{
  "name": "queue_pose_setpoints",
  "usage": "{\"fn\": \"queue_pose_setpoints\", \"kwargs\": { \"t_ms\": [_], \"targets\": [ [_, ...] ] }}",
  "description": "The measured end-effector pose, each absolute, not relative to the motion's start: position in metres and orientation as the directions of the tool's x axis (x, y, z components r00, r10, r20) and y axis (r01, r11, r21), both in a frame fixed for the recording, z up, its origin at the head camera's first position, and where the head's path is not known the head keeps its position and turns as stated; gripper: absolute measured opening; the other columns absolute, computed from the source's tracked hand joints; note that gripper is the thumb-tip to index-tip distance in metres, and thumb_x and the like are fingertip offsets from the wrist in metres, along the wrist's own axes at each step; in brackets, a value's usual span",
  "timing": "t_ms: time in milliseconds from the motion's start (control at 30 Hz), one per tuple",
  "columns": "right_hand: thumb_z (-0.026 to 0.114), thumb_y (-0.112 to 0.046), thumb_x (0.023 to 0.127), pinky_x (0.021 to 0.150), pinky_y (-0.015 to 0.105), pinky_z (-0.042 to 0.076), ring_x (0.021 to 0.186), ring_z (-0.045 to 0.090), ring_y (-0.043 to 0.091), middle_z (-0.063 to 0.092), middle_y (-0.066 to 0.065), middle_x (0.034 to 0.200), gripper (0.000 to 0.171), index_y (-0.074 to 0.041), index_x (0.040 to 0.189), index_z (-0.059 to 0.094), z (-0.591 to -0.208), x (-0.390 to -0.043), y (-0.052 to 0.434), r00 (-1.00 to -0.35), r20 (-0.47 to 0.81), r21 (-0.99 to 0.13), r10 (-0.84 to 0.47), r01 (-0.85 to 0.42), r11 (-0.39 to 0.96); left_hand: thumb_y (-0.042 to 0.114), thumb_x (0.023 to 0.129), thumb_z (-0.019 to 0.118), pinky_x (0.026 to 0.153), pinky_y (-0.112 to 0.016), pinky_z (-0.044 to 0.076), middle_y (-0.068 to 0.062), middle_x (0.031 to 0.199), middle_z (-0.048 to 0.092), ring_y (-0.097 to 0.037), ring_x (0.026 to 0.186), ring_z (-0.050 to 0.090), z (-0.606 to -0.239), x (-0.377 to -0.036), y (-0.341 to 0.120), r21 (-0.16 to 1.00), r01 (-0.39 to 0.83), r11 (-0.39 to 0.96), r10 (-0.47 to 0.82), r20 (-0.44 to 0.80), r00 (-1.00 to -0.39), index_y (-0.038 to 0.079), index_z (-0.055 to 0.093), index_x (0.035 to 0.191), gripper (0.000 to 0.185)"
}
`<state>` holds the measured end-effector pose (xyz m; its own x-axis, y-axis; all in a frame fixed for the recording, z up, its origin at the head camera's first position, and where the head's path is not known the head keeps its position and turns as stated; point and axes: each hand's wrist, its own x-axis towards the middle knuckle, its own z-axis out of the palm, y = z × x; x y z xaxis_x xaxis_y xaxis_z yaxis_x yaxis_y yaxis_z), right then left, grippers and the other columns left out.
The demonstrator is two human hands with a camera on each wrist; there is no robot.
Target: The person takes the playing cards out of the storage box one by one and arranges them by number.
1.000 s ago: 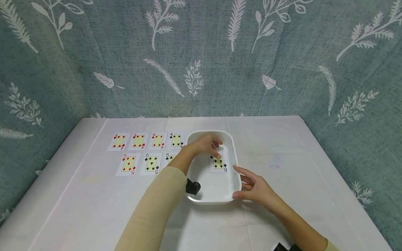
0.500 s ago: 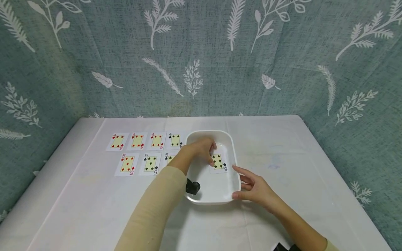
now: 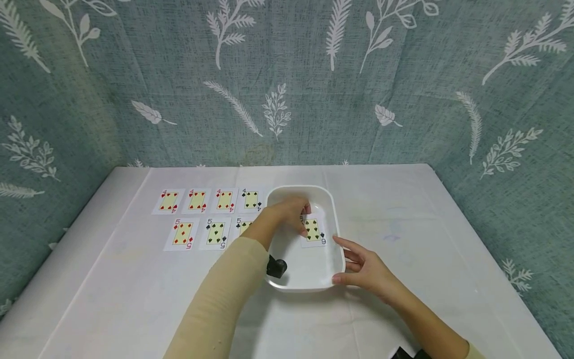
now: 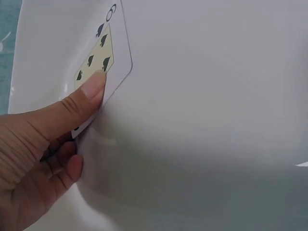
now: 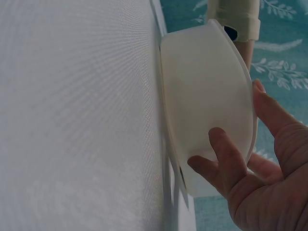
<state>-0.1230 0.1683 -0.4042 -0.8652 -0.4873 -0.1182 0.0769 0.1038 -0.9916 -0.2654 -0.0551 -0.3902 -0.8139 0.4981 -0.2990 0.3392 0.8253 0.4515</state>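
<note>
A six of spades card [image 3: 313, 231] lies in a white tray [image 3: 300, 189] at the table's middle. My left hand [image 3: 304, 223] reaches into the tray and pinches the card's left edge. In the left wrist view the thumb [image 4: 91, 91] lies on the card [image 4: 106, 50] and the other fingers curl beneath it, over the tray floor [image 4: 216, 120]. My right hand [image 3: 347, 262] rests against the tray's near right corner. In the right wrist view its fingers [image 5: 219, 144] touch the outer wall of the tray [image 5: 202, 86] and the thumb lies by the rim.
Left of the tray, a row of fours [image 3: 211, 200] lies face up, with a row of fives [image 3: 202, 233] below it, partly hidden by my left arm. A white cloth [image 3: 426, 239] covers the table. A patterned curtain [image 3: 287, 80] closes the back and sides.
My left hand dropped from above the card to its left edge and took hold of it. The card shifted slightly and tilted. The right hand stayed on the tray.
</note>
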Motion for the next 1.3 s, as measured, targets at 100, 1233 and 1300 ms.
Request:
{"fn": "queue_pose_setpoints", "kwargs": {
  "t_ms": [100,1233,1300],
  "targets": [
    [0.083,-0.013,0.071,0.085,0.035,0.053,0.124,0.045,0.045,0.038,0.036,0.138,0.094,-0.002,0.147,0.029,-0.404,-0.123,0.168,-0.864,-0.116,-0.992,-0.489,0.074,0.104,0.016,0.065,0.088,0.086,-0.028,0.042,-0.004,0.099,0.056,-0.017,0.09,0.049,-0.388,-0.264,-0.054,0.456,0.337,0.824,0.498,-0.296,-0.815,0.007,0.056,0.104,0.051],
    [0.083,-0.013,0.071,0.086,0.035,0.052,0.124,0.045,0.045,0.037,0.035,0.139,0.093,-0.003,0.147,0.03,-0.404,-0.123,0.167,-0.869,-0.124,-0.99,-0.479,0.075,0.121,-0.001,0.085,0.066,0.051,-0.023,0.047,-0.011,0.099,0.06,-0.015,0.052,0.051,-0.386,-0.266,-0.065,0.666,0.194,0.72,0.5,-0.304,-0.811,0.009,0.05,0.116,0.036],
    [0.083,-0.013,0.071,0.086,0.035,0.052,0.124,0.045,0.045,0.037,0.036,0.139,0.093,-0.002,0.147,0.03,-0.404,-0.123,0.168,-0.87,-0.122,-0.99,-0.478,0.073,0.12,-0.001,0.086,0.065,0.052,-0.024,0.048,-0.01,0.098,0.06,-0.015,0.053,0.051,-0.384,-0.266,-0.065,0.671,0.188,0.717,0.501,-0.309,-0.808,0.01,0.051,0.117,0.035]
  ]
}}
